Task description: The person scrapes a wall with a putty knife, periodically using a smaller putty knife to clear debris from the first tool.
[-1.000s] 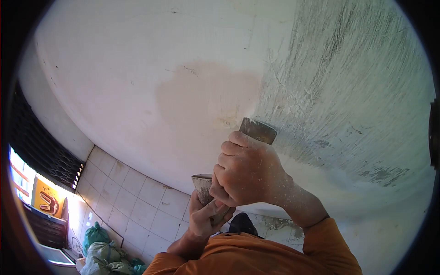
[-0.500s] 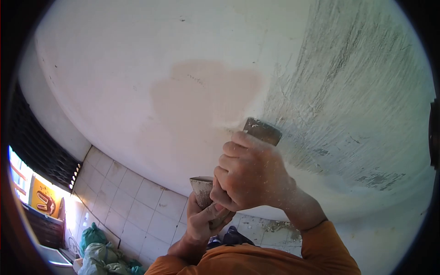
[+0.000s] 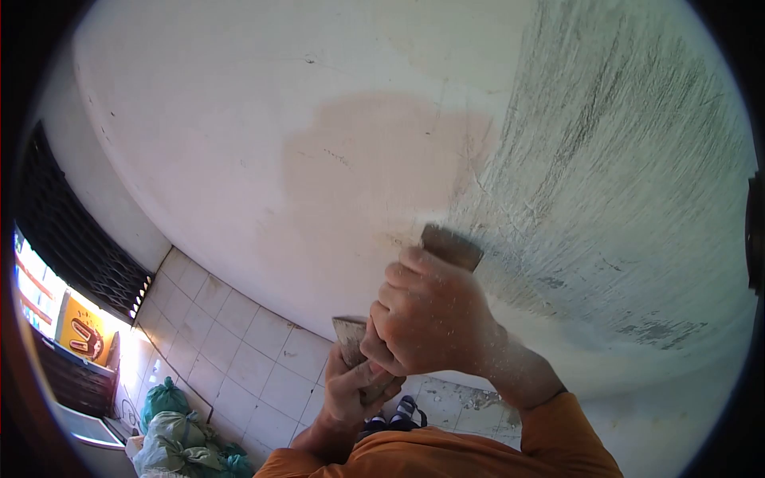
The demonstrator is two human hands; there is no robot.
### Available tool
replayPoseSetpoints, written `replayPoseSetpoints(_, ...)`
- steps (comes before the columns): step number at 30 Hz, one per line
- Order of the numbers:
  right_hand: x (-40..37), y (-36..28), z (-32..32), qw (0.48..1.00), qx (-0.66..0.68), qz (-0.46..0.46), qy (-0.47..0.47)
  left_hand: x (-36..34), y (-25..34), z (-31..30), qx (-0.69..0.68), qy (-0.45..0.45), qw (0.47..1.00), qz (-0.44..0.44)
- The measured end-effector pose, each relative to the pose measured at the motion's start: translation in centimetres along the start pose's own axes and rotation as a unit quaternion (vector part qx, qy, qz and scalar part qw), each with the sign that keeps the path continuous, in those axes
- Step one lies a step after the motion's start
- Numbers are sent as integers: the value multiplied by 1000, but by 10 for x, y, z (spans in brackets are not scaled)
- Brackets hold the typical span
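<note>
My right hand (image 3: 434,311) is wrapped around a wide scraper (image 3: 452,248), whose dark blade meets the wall (image 3: 239,103) at the border between smooth paint and the scraped area. Pale specks of dust cover the fingers and fly around the wrist. Below and to the left, my left hand (image 3: 351,390) grips a second scraper (image 3: 351,338) with a whitish, crusted blade pointing upward. The two hands are close together, the right overlapping the left in this view. Both scraper handles are mostly hidden by fingers.
A scraped, streaky grey area (image 3: 621,119) fills the wall's right side; a pinkish patch (image 3: 382,151) lies left of it. Tiled floor (image 3: 239,342) runs along the wall's foot. Tied plastic bags (image 3: 171,438) sit at lower left, near a dark folding gate (image 3: 80,231).
The right hand's scraper has moved down and left along the wall. My view has shifted slightly, and a foot shows more clearly below.
</note>
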State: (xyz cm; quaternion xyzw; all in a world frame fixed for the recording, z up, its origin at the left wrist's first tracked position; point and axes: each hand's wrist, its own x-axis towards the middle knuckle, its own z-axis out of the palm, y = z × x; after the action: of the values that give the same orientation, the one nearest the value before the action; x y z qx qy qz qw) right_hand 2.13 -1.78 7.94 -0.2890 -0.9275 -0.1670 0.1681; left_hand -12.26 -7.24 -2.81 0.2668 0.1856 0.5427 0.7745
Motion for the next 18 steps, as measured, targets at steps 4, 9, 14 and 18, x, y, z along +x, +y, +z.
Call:
replayPoseSetpoints(4, 1, 0, 0, 1000, 4, -2, 27, 3, -7, -3, -51, -5, 998, 29)
replayPoseSetpoints(9, 5, 3, -6, 998, 11, 4, 55, 8, 2, 7, -37, -37, 998, 27)
replayPoseSetpoints(14, 1, -1, -3, 1000, 18, 11, 6, 0, 5, 4, -48, -41, 998, -6)
replayPoseSetpoints(18, 6, 3, -8, 997, 27, 11, 67, 6, 5, 7, -59, -67, 996, 3)
